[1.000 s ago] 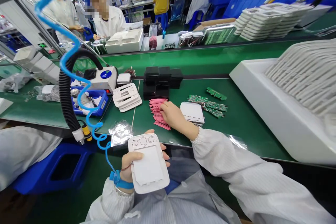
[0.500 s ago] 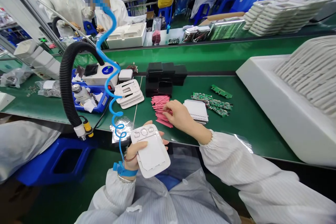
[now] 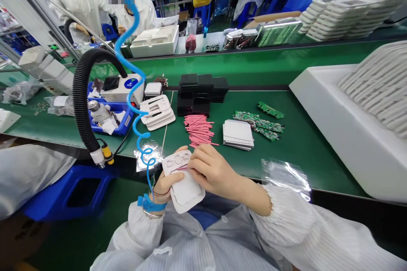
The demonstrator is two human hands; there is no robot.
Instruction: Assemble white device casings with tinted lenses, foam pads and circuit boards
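My left hand [image 3: 168,184] grips a white plastic housing [image 3: 186,197] with rounded corners, its thumb lying across the front. Three button shapes show near the housing's top end. With fingers pinched, my right hand [image 3: 211,169] holds a thin pink strip [image 3: 182,168] against the housing, just below the buttons. The far end of the strip is hidden by my fingers. Beyond my hands, a pile of pink strips [image 3: 199,129] lies on the green bench. Right of it is a stack of white rectangular plates [image 3: 238,133].
Green circuit boards [image 3: 263,126] lie at right, beside a large white bin [image 3: 321,106] of stacked parts. Black blocks [image 3: 195,93] stand behind the strips. White frames [image 3: 157,112] and a blue tray [image 3: 122,125] are at left. A coiled blue cord [image 3: 138,123] runs to my left wrist.
My right hand has come from the pink pile down to the housing, bringing a strip with it. The housing stays in my left hand, slightly turned.
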